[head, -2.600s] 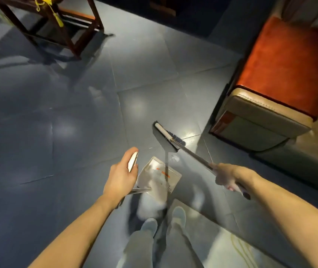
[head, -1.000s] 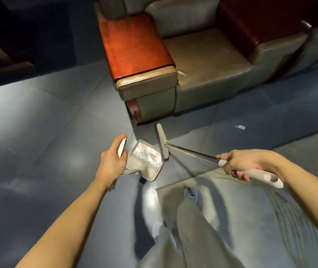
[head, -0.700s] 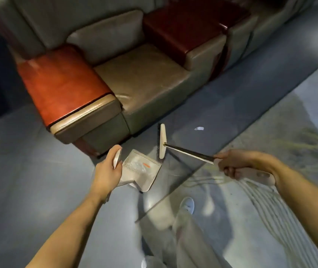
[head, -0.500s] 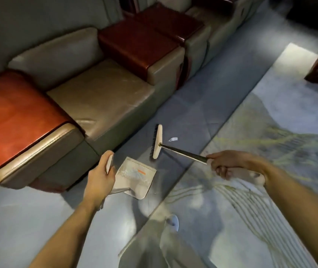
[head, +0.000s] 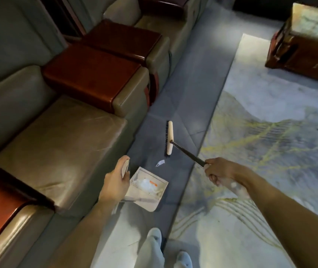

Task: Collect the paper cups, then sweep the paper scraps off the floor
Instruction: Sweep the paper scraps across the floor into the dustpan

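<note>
The left hand (head: 115, 182) grips the dustpan (head: 150, 188) handle, and the right hand (head: 219, 172) is clamped on the broom (head: 169, 140) shaft. 1 paper scrap (head: 160, 163) lies on the floor (head: 183, 105) between them, just ahead of the dustpan and beside the near end of the broom head, whose long axis points away. A short pull toward the dustpan should catch it.

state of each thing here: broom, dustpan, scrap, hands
broom: head low by the floor
paper scrap: loose on the floor, between broom and dustpan
dustpan: holds white scraps
left hand: grips dustpan handle
right hand: grips broom handle
</note>
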`<state>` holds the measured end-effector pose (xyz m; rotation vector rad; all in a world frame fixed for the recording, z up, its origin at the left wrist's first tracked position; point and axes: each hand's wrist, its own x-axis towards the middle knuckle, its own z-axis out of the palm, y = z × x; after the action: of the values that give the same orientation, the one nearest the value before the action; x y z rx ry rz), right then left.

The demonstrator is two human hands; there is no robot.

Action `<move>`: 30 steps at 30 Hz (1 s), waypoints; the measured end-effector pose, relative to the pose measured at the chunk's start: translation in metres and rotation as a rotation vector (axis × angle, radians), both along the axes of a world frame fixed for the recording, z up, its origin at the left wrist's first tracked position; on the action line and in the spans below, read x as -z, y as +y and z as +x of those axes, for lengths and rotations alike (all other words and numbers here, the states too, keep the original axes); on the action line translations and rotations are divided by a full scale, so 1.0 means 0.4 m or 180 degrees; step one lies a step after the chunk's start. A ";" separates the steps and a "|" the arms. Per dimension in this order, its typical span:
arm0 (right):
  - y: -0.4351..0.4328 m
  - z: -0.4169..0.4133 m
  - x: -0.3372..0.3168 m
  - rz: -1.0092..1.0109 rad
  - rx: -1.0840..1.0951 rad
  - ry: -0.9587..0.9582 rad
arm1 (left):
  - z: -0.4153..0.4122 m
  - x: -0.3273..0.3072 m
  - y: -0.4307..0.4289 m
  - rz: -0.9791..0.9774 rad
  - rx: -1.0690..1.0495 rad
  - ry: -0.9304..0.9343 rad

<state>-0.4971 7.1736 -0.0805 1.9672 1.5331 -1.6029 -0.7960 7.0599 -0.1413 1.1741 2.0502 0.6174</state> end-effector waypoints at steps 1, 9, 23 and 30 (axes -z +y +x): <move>0.017 -0.007 0.015 0.0013 0.0073 0.0010 | -0.007 0.005 0.035 -0.0020 0.0034 0.0044; 0.068 -0.098 0.138 -0.0052 -0.0597 -0.0525 | -0.043 0.037 0.196 0.0189 0.0107 0.0068; -0.066 0.066 -0.018 -0.0869 -0.0840 -0.0259 | -0.006 0.022 0.219 0.0348 0.0391 -0.0021; -0.167 0.198 -0.077 -0.0480 -0.0011 -0.0098 | 0.145 -0.059 0.253 0.0562 0.0921 0.0052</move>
<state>-0.4180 7.1070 -0.0496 1.8988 1.3607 -1.6274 -0.7378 7.1612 -0.1178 1.5483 1.8196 0.6560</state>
